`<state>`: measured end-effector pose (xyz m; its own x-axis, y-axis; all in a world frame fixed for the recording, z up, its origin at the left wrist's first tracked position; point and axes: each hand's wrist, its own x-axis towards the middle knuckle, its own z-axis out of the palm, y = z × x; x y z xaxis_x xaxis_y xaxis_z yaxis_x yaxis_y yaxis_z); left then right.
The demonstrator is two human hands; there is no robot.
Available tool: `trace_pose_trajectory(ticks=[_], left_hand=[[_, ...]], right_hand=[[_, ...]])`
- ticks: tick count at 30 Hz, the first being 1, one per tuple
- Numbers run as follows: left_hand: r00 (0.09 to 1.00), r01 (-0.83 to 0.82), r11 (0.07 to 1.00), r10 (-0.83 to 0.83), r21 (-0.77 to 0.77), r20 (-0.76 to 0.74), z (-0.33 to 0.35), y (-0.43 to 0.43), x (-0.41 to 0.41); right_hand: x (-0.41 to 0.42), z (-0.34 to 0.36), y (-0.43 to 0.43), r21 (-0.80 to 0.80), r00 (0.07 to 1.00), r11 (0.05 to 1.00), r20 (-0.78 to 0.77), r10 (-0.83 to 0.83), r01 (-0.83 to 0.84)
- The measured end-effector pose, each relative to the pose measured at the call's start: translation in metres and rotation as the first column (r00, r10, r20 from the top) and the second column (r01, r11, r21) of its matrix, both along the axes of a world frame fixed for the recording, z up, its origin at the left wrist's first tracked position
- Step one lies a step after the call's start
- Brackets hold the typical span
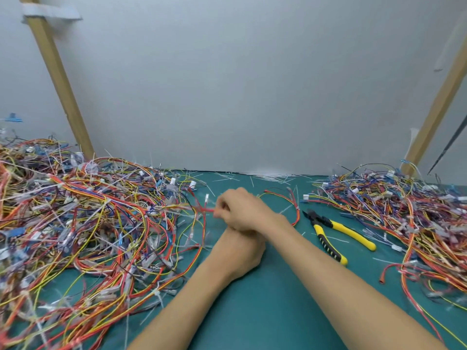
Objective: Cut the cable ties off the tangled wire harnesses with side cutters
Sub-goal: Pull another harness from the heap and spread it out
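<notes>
Green surface [265,286], carrying: one large tangle of harnesses [88,223] on our left; one smaller heap [404,215] on our right; side cutters [328,231] lying between that heap and our right forearm, yellow handles spread, in neither of our hands. Loose tie ends [267,176] litter the far edge.

Right hand [242,208]: crossed over the left, fingers curled, pinching a few red wires [206,210] that run out of the large tangle.

Left hand [237,251]: tucked beneath the right wrist, fingers hidden; we cannot tell whether it holds anything.

Risks, as we judge them:
- Red wires are threaded into the tangle. A hard pull could drag neighbouring harnesses along or tighten the knots.
- Cutters sit apart from both hands. Fetching them means uncrossing our arms, and the pinch may slip, so the chosen tie is lost in the mass.
- Ties hug thin wires closely. A blade set carelessly could nick insulation or sever a wire.
- Our right forearm passes near the cutters and could knock them into the heap.
</notes>
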<state>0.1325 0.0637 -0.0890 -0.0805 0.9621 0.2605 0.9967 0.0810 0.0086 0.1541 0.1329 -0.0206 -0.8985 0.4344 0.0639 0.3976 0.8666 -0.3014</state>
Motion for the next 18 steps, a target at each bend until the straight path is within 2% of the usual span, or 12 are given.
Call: trace_pose_trajectory(ticks=[2,3,6,7,9,12,14,16,18], left_hand=[[0.989,0.134,0.977,-0.121,0.167,-0.088,0.004,-0.012,-0.007],[0.983,0.164,0.959,-0.139,0.233,-0.121,0.007,-0.021,-0.016],[0.992,0.112,0.927,-0.084,0.359,-0.092,0.009,-0.046,-0.054],[0.998,0.057,0.929,-0.043,0.364,-0.045,0.01,-0.05,-0.064],[0.999,-0.035,0.951,0.037,0.307,0.0,0.01,-0.05,-0.077],[0.998,-0.066,0.971,0.069,0.228,-0.003,0.007,-0.047,-0.096],[0.991,-0.13,0.962,0.13,0.241,0.014,0.006,-0.049,-0.107],[0.985,-0.172,0.932,0.169,0.32,0.039,0.004,-0.054,-0.109],[0.971,-0.239,0.923,0.225,0.303,0.08,-0.001,-0.054,-0.107]], right_hand=[[0.0,0.019,0.011,-0.068,0.978,0.995,-0.194,-0.082,0.07],[0.0,0.031,0.018,-0.061,0.937,0.989,-0.317,-0.145,0.132],[0.007,0.07,0.044,-0.101,0.717,0.941,-0.623,-0.313,0.323],[0.012,0.081,0.053,-0.129,0.675,0.934,-0.659,-0.333,0.334],[0.02,0.09,0.065,-0.122,0.665,0.932,-0.67,-0.331,0.34],[0.031,0.081,0.07,-0.092,0.647,0.926,-0.69,-0.324,0.367],[0.037,0.063,0.069,-0.099,0.606,0.913,-0.719,-0.341,0.397],[0.042,0.041,0.065,-0.101,0.581,0.903,-0.734,-0.351,0.418],[0.044,0.016,0.058,-0.086,0.649,0.909,-0.673,-0.355,0.408]])
